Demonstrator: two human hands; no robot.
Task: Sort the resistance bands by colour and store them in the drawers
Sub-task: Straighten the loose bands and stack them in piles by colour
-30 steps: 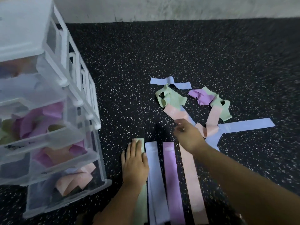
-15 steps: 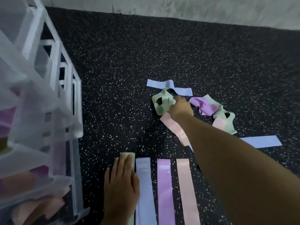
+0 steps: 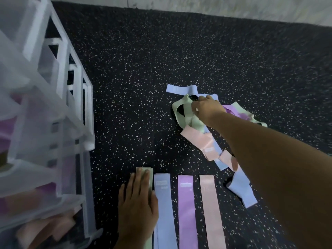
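Observation:
Four bands lie flat side by side on the dark speckled floor: a green one (image 3: 150, 172), a blue one (image 3: 164, 209), a purple one (image 3: 186, 211) and a pink one (image 3: 212, 212). My left hand (image 3: 137, 207) presses flat on the green flat band. Farther out lies a tangled heap: a crumpled green band (image 3: 183, 114), a blue band (image 3: 179, 89), a purple band (image 3: 233, 110) and a pink band (image 3: 197, 137). My right hand (image 3: 206, 108) reaches into the heap and pinches the crumpled green band.
A translucent plastic drawer unit (image 3: 45, 141) stands at the left, its drawers pulled out with pink and purple bands inside. Another blue band (image 3: 242, 191) lies under my right forearm. A pale wall edge (image 3: 215, 11) runs along the far side of the floor.
My right hand moved from the near pink band out to the heap and took hold of the crumpled green band, lifting it slightly. The camera leaned forward. My left hand stayed put.

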